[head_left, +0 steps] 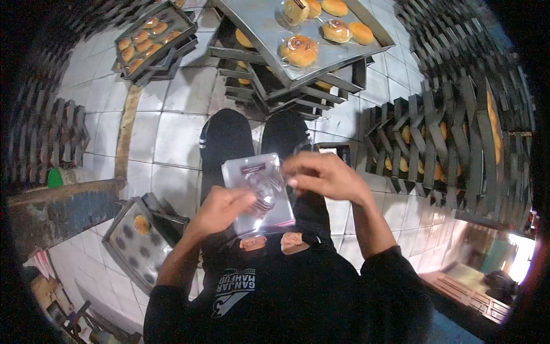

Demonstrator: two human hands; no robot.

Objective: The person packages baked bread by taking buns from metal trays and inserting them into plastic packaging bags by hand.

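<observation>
A stack of clear plastic bags (263, 218) with dark printed labels lies on the person's lap, over black trousers. My left hand (226, 209) rests at the stack's left side, its thumb and fingers closed near the middle of the top bag; what they pinch is too small to make out. Just beyond the stack's right edge is my right hand (323, 175), blurred by motion, with its fingertips near the upper right corner. Beyond the knees, a metal tray (263, 28) bears several round buns, some of them in clear bags, such as the wrapped bun (299, 50).
More trays are piled crosswise under the front tray. A tray of small buns (121, 62) stands at the upper left. Tall racks of stacked trays (452, 135) fill the right side. At the lower left, a tilted tray (117, 243) holds one bun (142, 224).
</observation>
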